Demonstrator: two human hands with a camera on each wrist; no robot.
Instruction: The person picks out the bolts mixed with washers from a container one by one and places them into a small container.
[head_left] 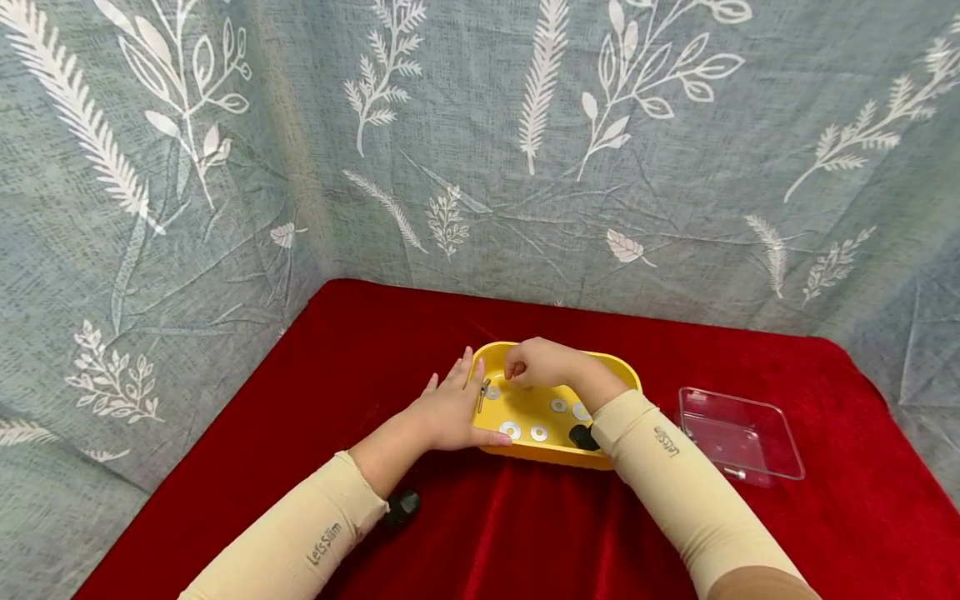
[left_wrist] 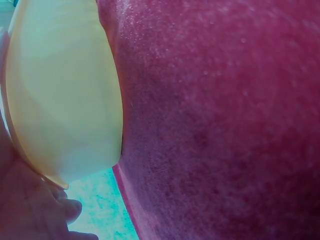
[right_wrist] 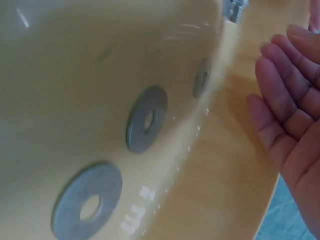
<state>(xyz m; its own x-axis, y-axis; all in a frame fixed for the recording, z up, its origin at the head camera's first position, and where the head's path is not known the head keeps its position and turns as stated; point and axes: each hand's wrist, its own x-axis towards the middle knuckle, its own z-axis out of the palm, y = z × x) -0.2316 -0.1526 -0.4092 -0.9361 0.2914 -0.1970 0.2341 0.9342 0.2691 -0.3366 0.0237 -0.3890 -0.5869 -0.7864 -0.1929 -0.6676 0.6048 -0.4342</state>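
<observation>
Fingers spread, the left hand [head_left: 450, 414] seems to steady the left end of the yellow tray [head_left: 540, 455]. Inside I see a bolt [head_left: 482, 400], then washers [right_wrist: 137, 117]. The right hand's [head_left: 551, 364] fingers curl; gripping anything, I can't tell. Probably picking parts; next wants a precise pinch.

Looking like glossy plastic on the yellow tub [head_left: 555, 455], smooth metal on the washers [right_wrist: 137, 122], velvet on the red cloth [head_left: 405, 333], matt fabric on the curtain [head_left: 480, 125].

"Let's Slim" on left sleeve [head_left: 292, 537], apparently likewise on right sleeve [head_left: 678, 483]
</observation>
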